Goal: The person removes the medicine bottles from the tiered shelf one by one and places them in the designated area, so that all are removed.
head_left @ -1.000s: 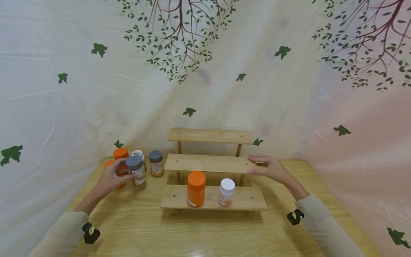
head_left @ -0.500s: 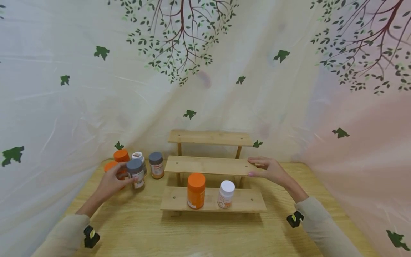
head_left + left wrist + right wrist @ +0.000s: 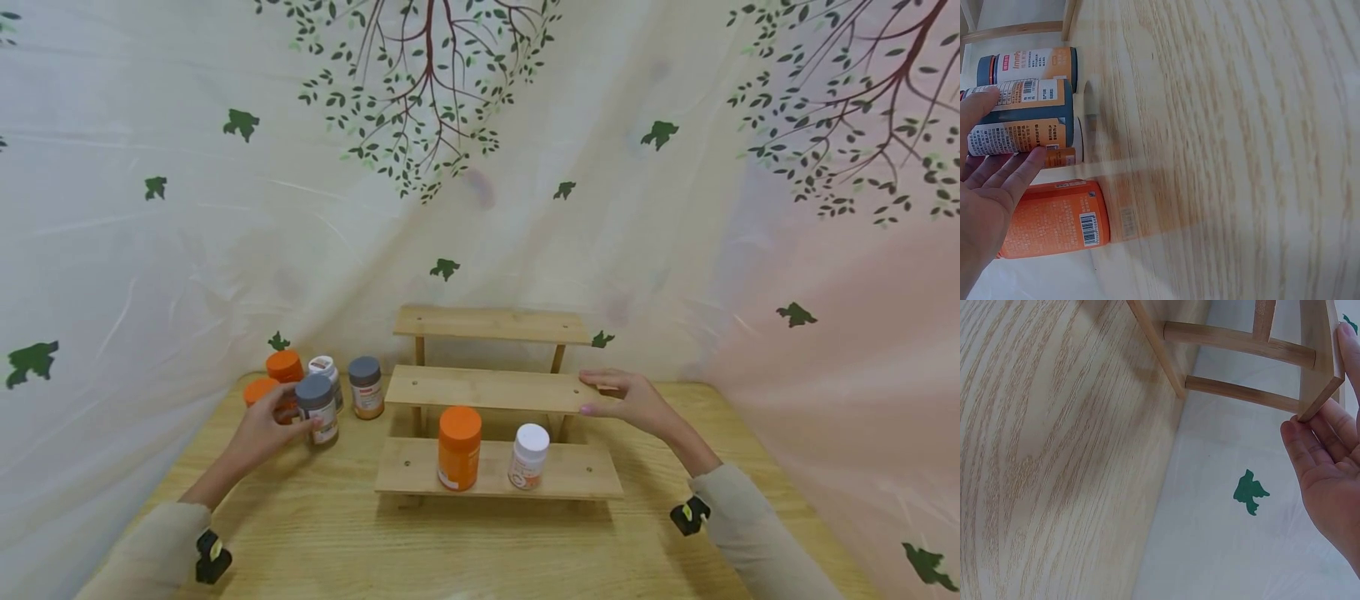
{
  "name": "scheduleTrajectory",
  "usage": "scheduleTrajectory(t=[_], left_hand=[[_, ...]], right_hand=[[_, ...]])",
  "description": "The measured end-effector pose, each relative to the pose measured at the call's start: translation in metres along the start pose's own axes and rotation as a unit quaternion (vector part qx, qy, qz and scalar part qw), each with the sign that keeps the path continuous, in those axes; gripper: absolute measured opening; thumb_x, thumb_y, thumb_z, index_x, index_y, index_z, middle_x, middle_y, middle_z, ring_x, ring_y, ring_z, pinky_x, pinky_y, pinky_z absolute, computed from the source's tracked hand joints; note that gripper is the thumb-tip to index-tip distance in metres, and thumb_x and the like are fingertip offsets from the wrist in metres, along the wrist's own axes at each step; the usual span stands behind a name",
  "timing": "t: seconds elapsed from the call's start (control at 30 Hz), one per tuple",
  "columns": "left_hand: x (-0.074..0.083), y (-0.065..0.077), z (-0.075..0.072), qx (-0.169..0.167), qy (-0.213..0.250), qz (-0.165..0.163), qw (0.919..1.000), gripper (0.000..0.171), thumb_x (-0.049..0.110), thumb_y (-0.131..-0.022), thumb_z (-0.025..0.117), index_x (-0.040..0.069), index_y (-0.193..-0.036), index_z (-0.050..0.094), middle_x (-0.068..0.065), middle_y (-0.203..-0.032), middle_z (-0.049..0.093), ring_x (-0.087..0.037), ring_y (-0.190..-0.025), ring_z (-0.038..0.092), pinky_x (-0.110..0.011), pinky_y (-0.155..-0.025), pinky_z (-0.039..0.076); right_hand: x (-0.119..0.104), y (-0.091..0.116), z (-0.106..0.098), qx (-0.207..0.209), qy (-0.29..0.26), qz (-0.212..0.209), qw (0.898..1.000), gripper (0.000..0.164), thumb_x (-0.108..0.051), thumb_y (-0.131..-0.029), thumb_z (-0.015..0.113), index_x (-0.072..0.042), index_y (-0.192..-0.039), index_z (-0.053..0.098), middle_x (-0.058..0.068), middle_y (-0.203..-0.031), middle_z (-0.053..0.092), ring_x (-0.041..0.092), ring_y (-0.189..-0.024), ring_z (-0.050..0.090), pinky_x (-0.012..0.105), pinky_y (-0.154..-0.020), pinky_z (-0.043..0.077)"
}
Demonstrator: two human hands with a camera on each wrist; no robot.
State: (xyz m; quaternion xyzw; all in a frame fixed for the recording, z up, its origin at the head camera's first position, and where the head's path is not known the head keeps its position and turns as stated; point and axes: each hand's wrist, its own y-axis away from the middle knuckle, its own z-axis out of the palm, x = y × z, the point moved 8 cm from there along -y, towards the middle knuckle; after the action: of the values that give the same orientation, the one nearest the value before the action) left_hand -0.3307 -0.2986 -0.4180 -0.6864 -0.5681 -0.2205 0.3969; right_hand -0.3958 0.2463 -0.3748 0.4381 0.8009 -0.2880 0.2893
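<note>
In the head view my left hand (image 3: 264, 429) grips a grey-lidded bottle (image 3: 318, 410) from its left side, thumb and fingers around its body. The left wrist view shows the same bottle (image 3: 1019, 119) upright close to the tabletop; whether its base touches I cannot tell. My right hand (image 3: 633, 406) pinches the right end of the middle shelf of a three-tier wooden rack (image 3: 480, 389). Its thumb and fingers lie on the shelf's edges in the right wrist view. On the lowest shelf stand an orange bottle (image 3: 459, 450) and a small white bottle (image 3: 528, 457).
A second grey-lidded bottle (image 3: 366, 387) stands left of the rack, with a white-capped bottle (image 3: 324, 372) beside it. Two orange-lidded bottles (image 3: 284, 365) are partly hidden behind my left hand. A pale printed curtain (image 3: 510, 225) hangs behind the wooden table (image 3: 450, 550).
My left hand and the grey-lidded bottle have come slightly lower, mostly during the first half second. The right hand keeps its hold on the shelf. The head view has shifted a little.
</note>
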Motion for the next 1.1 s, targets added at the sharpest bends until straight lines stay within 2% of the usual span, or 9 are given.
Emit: scheduleTrajectory(t=[0.6,0.93,1.1], left_hand=[[-0.0058,0.0015,0.0078,-0.004,-0.003,-0.011,0.9999,0.068,0.016,-0.09,0.08,-0.011,-0.141,0.044,-0.035,-0.131,0.06,-0.049,-0.119,0.063,-0.047,-0.095,0.057],[-0.0059,0.0044,0.0092,0.009,0.004,0.007,0.9999,0.067,0.011,-0.087,0.081,-0.011,-0.139,0.045,-0.034,-0.131,0.06,-0.047,-0.12,0.062,-0.049,-0.096,0.056],[-0.0048,0.0059,0.0071,0.021,-0.007,0.004,0.9997,0.066,0.01,-0.086,0.082,-0.012,-0.138,0.048,-0.035,-0.128,0.061,-0.048,-0.116,0.064,-0.05,-0.094,0.057]], right_hand=[[-0.0009,0.0013,-0.0001,0.003,0.001,-0.002,1.0,0.061,-0.021,-0.087,0.082,0.003,-0.138,0.06,0.02,-0.147,0.057,0.043,-0.139,0.049,0.057,-0.109,0.047],[0.0016,0.0004,0.0003,0.001,0.002,-0.001,1.0,0.061,-0.021,-0.086,0.083,0.001,-0.138,0.061,0.019,-0.147,0.057,0.042,-0.14,0.048,0.056,-0.109,0.047],[0.0005,0.0004,0.0005,0.003,0.001,-0.003,1.0,0.06,-0.02,-0.086,0.083,0.001,-0.138,0.061,0.02,-0.146,0.057,0.042,-0.139,0.049,0.056,-0.109,0.047]])
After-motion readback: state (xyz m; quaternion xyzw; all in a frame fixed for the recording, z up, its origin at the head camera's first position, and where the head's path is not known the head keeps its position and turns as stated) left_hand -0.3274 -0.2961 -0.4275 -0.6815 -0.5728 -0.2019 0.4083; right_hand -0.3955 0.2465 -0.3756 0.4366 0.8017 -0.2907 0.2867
